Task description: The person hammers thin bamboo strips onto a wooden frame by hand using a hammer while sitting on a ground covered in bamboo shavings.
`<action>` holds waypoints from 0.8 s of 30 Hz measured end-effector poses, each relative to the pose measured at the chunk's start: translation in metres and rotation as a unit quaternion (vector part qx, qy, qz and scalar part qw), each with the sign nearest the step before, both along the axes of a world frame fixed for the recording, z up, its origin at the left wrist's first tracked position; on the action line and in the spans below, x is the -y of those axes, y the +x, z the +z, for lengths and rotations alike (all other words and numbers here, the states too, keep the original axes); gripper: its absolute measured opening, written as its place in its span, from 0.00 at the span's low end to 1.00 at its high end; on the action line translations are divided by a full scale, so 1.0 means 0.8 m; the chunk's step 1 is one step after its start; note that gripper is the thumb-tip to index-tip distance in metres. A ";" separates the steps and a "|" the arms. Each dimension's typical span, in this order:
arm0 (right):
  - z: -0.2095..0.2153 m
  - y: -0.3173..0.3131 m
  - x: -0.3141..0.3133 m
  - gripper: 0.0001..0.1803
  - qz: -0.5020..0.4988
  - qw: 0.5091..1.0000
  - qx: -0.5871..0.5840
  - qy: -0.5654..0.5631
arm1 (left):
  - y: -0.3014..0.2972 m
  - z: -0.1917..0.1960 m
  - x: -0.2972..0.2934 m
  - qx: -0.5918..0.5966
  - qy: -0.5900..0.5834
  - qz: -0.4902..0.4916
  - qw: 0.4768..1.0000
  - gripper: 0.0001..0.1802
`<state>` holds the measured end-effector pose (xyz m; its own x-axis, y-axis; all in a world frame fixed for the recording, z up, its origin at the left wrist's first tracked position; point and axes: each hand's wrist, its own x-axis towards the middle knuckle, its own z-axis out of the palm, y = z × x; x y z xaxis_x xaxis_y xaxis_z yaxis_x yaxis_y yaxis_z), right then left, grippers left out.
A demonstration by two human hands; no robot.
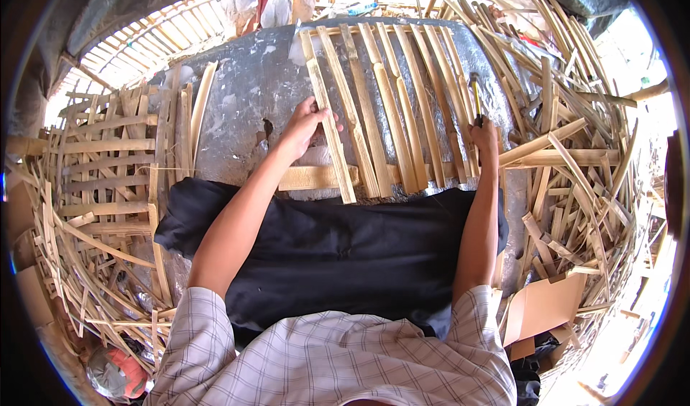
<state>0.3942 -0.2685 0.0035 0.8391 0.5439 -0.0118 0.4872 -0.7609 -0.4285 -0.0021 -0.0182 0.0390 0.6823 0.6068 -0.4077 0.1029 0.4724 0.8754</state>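
Left hand spread flat, fingers pressing the leftmost bamboo slat against the grey work slab, near the slab's middle. Right hand clenched around the handle of a hammer, head raised above the right-hand slats. Row of bamboo slats fanned from the slab's far edge toward the near edge, resting across a wooden crossbar along the near edge. Black cloth draped over the lap just below the near edge. Finished slatted panels stacked off the left edge; loose bamboo offcuts heaped off the right edge; a piece of cardboard lower right. Likely risks: leftmost slat skewing under uneven palm pressure and landing crooked on the crossbar; thin bamboo splitting under a hard blow; hammer glancing off a narrow slat toward the pressing fingers; splinters from raw edges under the bare palm.
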 end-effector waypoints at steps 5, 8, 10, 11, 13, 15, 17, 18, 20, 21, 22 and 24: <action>0.036 -0.015 0.003 0.09 0.016 0.996 -0.001 0.084 | -0.001 0.009 -0.012 0.014 -0.004 0.029 0.999 0.23; 0.050 -0.031 0.004 0.15 0.001 0.996 -0.058 0.067 | -0.006 0.017 -0.019 0.005 -0.018 0.068 0.998 0.24; 0.055 -0.041 0.004 0.10 -0.007 0.992 -0.075 0.102 | -0.010 0.016 -0.026 0.017 0.000 0.057 0.998 0.24; 0.056 -0.045 0.005 0.08 -0.012 0.989 -0.083 0.120 | -0.010 0.018 -0.027 0.016 0.010 0.059 0.998 0.23; 0.058 -0.052 0.008 0.09 0.006 0.991 -0.040 0.126 | -0.011 0.022 -0.029 0.004 0.017 0.072 0.997 0.23; 0.058 -0.057 0.009 0.09 0.048 0.990 0.030 0.127 | -0.013 0.024 -0.033 0.020 0.010 0.080 0.997 0.25; 0.066 -0.067 0.009 0.08 0.037 0.991 0.001 0.131 | -0.017 0.027 -0.034 0.023 0.023 0.062 0.998 0.22; 0.070 -0.071 0.009 0.08 0.031 0.989 -0.022 0.140 | -0.019 0.028 -0.034 0.021 0.028 0.058 0.998 0.21; 0.070 -0.066 0.011 0.08 0.010 0.988 -0.060 0.144 | -0.021 0.031 -0.037 0.041 0.034 0.051 0.997 0.18; 0.069 -0.065 0.013 0.08 0.009 0.988 -0.042 0.148 | -0.021 0.031 -0.036 0.045 0.036 0.049 0.997 0.18; 0.069 -0.066 0.012 0.08 0.010 0.988 -0.025 0.152 | -0.022 0.034 -0.035 0.049 0.038 0.048 0.997 0.18; 0.074 -0.063 0.014 0.10 0.011 0.990 -0.021 0.141 | -0.024 0.040 -0.032 0.061 0.041 0.043 0.996 0.19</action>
<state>0.3439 -0.2800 0.0628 0.8288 0.5489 0.1090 0.4801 -0.5973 -0.6425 -0.0213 0.0075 0.0714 0.6674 0.6934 -0.2717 -0.0446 0.4014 0.9148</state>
